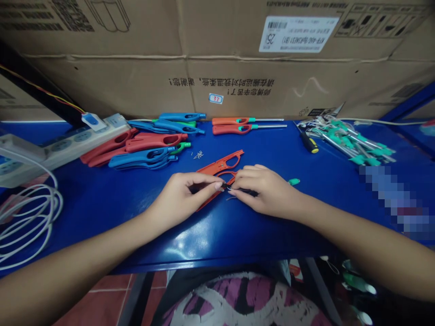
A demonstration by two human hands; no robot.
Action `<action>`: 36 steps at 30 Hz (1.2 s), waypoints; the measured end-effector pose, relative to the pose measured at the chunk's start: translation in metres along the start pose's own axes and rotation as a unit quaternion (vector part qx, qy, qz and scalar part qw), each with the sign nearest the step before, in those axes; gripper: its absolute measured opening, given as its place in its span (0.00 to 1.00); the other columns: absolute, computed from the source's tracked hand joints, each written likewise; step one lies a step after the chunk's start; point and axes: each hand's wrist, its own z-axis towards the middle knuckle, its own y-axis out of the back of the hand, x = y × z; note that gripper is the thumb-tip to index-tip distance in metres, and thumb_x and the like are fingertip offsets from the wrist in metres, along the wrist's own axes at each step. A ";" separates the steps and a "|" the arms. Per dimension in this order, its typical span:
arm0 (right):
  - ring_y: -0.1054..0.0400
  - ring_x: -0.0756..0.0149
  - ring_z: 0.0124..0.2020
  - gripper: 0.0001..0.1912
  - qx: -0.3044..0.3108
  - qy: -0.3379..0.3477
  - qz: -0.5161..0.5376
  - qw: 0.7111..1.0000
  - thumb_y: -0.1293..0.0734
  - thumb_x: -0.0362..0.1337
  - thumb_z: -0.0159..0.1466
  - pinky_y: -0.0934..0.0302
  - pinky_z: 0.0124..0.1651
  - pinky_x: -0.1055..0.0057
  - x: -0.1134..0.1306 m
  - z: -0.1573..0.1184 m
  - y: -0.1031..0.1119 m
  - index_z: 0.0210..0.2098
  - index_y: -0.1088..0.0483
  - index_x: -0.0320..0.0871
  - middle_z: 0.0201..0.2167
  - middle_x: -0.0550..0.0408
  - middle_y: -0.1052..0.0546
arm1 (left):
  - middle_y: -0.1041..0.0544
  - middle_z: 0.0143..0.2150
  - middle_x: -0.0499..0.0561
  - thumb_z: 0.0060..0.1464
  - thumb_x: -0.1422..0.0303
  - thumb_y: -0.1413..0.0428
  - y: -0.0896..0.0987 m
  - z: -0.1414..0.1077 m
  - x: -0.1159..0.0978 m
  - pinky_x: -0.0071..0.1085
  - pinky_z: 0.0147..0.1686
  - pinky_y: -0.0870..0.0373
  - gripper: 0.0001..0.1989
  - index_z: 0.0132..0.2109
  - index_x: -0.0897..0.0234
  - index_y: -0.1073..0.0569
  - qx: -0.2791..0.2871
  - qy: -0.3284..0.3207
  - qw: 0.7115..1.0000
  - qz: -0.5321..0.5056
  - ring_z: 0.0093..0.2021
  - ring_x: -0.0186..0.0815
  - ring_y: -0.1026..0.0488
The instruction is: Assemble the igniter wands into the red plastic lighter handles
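Small black part (224, 186) is held mid-table, pinched btwn thumb & index fingertips of the left hand (188, 192). It sits right at those tips, w/ its other end met by curled fingers of the right hand (267, 188); whether part or thin wire is gripped there can't be told. Two orange plastic shell halves (220, 164) are partly covered by the hands on the glossy blue tabletop (129, 194), w/ tiny silvery screws (199, 155) scattered nearby. Red, blue & green plastic casings (146, 142) are piled back L; metal rods w/ teal fittings (343, 138) are heaped back R.
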 end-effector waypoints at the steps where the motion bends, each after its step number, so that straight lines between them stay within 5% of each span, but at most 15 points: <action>1: 0.32 0.66 0.37 0.09 -0.004 -0.002 0.009 1.000 0.37 0.37 0.71 0.46 0.44 0.66 -0.001 0.000 -0.001 0.36 0.26 0.43 0.35 0.55 0.22 | 0.15 0.41 0.52 0.58 0.61 0.38 0.001 0.000 0.000 0.34 0.42 0.20 0.11 0.43 0.63 0.16 -0.001 -0.002 1.000 0.010 0.39 0.41 0.17; 12: 0.29 0.66 0.38 0.08 -0.031 -0.003 0.054 0.998 0.36 0.35 0.70 0.47 0.44 0.66 -0.002 0.002 -0.002 0.40 0.24 0.43 0.35 0.54 0.20 | 0.15 0.39 0.51 0.61 0.64 0.39 0.006 0.000 0.001 0.29 0.35 0.24 0.09 0.44 0.61 0.16 0.026 -0.102 0.989 0.108 0.36 0.36 0.19; 19: 0.31 0.64 0.41 0.10 -0.002 0.002 0.048 0.999 0.37 0.36 0.72 0.47 0.47 0.64 0.000 0.000 0.003 0.39 0.24 0.43 0.37 0.53 0.20 | 0.16 0.39 0.52 0.64 0.68 0.42 0.006 -0.003 0.004 0.31 0.41 0.26 0.08 0.45 0.63 0.19 0.034 -0.210 0.958 0.191 0.39 0.37 0.21; 28: 0.37 0.67 0.32 0.13 -0.090 0.105 -0.047 0.989 0.39 0.35 0.73 0.47 0.45 0.63 0.001 0.000 -0.001 0.36 0.25 0.40 0.29 0.55 0.22 | 0.15 0.34 0.47 0.61 0.63 0.40 -0.003 -0.004 -0.004 0.26 0.35 0.27 0.10 0.37 0.62 0.17 0.022 0.028 0.999 0.015 0.33 0.34 0.20; 36: 0.40 0.66 0.31 0.15 -0.102 0.175 -0.202 0.958 0.40 0.31 0.72 0.48 0.44 0.62 0.009 0.002 0.003 0.33 0.25 0.38 0.26 0.55 0.26 | 0.15 0.33 0.47 0.59 0.63 0.39 -0.007 -0.005 -0.005 0.25 0.36 0.26 0.09 0.36 0.63 0.17 0.001 0.060 0.997 -0.042 0.33 0.34 0.20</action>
